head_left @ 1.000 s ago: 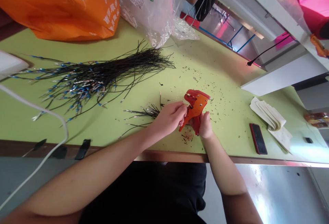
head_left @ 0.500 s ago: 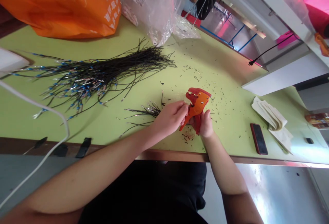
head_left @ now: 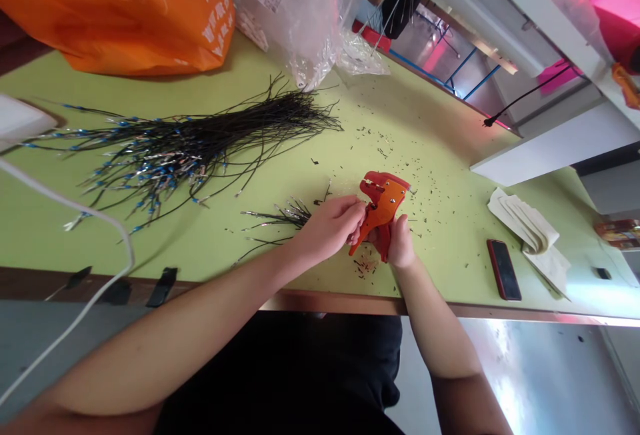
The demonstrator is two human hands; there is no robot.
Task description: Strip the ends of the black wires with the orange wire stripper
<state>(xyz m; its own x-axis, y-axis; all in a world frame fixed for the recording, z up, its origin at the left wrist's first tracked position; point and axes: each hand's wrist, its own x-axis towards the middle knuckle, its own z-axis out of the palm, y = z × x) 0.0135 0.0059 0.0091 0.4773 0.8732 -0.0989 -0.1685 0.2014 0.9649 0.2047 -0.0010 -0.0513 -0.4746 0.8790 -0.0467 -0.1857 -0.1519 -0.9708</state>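
Observation:
My right hand (head_left: 401,243) is wrapped round the handles of an orange and red wire stripper (head_left: 393,202), its jaws pointing up and left. Close beside the jaws, my left hand (head_left: 334,223) is closed in a pinch on a thin black wire (head_left: 327,192), whose free end sticks up behind the knuckles. The fingertips hide most of this wire and its other end. Left of that hand lies a small bunch of short black wires (head_left: 287,214) with bare, shiny ends, partly covered by the hand.
A large bundle of black wires (head_left: 215,132) with blue terminals lies at the left. Behind it stand an orange bag (head_left: 145,15) and a clear plastic bag (head_left: 295,15). Insulation scraps (head_left: 367,265) litter the green table. A phone (head_left: 504,270) and folded cloth (head_left: 527,225) lie right.
The wire end behind my left hand has swung to the right and slightly down. The wire stripper has shifted very slightly; both hands stay nearly in place.

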